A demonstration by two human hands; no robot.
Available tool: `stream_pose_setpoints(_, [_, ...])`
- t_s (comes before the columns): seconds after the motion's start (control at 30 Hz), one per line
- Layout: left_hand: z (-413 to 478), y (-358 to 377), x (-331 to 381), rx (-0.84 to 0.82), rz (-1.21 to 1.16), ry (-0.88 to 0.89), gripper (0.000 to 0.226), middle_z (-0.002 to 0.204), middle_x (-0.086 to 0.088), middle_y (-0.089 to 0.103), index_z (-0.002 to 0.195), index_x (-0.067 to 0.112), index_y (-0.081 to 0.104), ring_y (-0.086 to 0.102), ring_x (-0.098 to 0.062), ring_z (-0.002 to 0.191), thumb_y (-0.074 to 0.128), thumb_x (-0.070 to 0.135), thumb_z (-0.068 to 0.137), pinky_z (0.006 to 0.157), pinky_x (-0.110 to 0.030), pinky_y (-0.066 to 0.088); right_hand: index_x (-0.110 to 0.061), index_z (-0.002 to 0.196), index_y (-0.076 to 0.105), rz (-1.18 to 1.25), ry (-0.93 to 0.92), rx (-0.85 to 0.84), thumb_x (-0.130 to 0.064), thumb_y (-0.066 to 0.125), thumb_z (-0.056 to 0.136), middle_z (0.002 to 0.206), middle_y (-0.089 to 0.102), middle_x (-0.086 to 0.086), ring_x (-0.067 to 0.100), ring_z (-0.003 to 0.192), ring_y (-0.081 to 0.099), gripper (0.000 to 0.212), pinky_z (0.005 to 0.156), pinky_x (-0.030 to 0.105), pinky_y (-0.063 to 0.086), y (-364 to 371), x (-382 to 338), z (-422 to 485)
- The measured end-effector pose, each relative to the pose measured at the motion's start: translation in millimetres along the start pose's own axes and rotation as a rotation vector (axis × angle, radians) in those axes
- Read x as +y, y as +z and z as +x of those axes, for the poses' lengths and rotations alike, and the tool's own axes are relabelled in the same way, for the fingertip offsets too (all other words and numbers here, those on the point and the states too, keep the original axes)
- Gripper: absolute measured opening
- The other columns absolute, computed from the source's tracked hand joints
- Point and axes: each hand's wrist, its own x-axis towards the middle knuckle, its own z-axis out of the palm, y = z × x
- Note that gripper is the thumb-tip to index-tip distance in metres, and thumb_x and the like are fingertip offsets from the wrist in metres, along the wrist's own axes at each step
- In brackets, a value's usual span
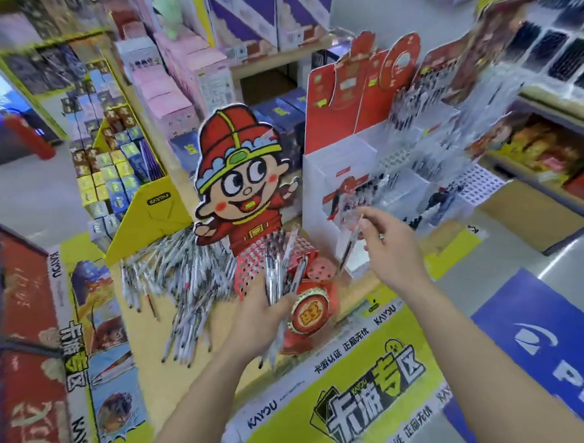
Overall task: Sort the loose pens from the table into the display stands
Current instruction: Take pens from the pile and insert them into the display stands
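A big heap of loose pens (183, 286) lies on the table left of a red perforated stand (252, 273) topped by a cartoon cardboard figure (238, 180). My left hand (265, 319) grips a bundle of pens (282, 268), held upright in front of that stand. My right hand (392, 247) pinches a single pen (350, 245), tilted, just in front of the white tiered display stand (332, 172), whose compartments hold several dark-capped pens.
A yellow carton (139, 208) of small boxes stands behind the pen heap. Red backing cards (361, 84) rise behind the white stand. Shelves of boxed goods fill the back. The table's yellow front edge (342, 403) carries printed signs.
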Motion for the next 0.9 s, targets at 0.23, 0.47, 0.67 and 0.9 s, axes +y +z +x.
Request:
stream_pose_setpoints(0.23, [35,59,64,0.170,-0.090,0.052,0.019,0.080,0.006,0.064,0.100,0.031,0.051,0.061,-0.013,0.074,0.063,0.015,0.100,0.059,-0.015,0.044,-0.030,0.113,0.063,0.042,-0.132,-0.058,-0.020,0.053,0.104,0.100,0.070,-0.015,0.006,0.099,0.066,0.017,0.088,0.031,0.053,-76,-1,81])
stream_pose_setpoints(0.47, [91,62,91,0.260,-0.153,0.066,0.019,0.074,0.016,0.063,0.113,0.027,0.053,0.059,-0.007,0.070,0.063,0.018,0.100,0.065,-0.025,0.046,-0.023,0.112,0.071,0.038,-0.341,-0.045,-0.025,0.059,0.102,0.102,0.072,-0.016,-0.004,0.096,0.064,0.016,0.083,0.021,0.053,-76,-34,180])
stream_pose_setpoints(0.67, [137,54,96,0.330,-0.166,0.068,0.028,0.102,0.014,0.067,0.125,0.030,0.054,0.064,-0.010,0.095,0.063,0.022,0.099,0.080,-0.028,0.048,-0.016,0.114,0.072,0.016,-0.384,-0.111,-0.020,0.058,0.102,0.100,0.072,-0.012,-0.011,0.088,0.061,0.019,0.077,0.006,0.043,-38,-34,230])
stream_pose_setpoints(0.9, [155,57,99,0.409,-0.147,-0.022,0.029,0.106,0.013,0.067,0.123,0.031,0.053,0.065,-0.007,0.098,0.064,0.021,0.099,0.077,-0.020,0.048,-0.016,0.123,0.068,0.004,-0.374,-0.224,-0.016,0.055,0.104,0.111,0.073,-0.007,0.008,0.103,0.067,0.023,0.091,0.025,0.054,-17,-11,249])
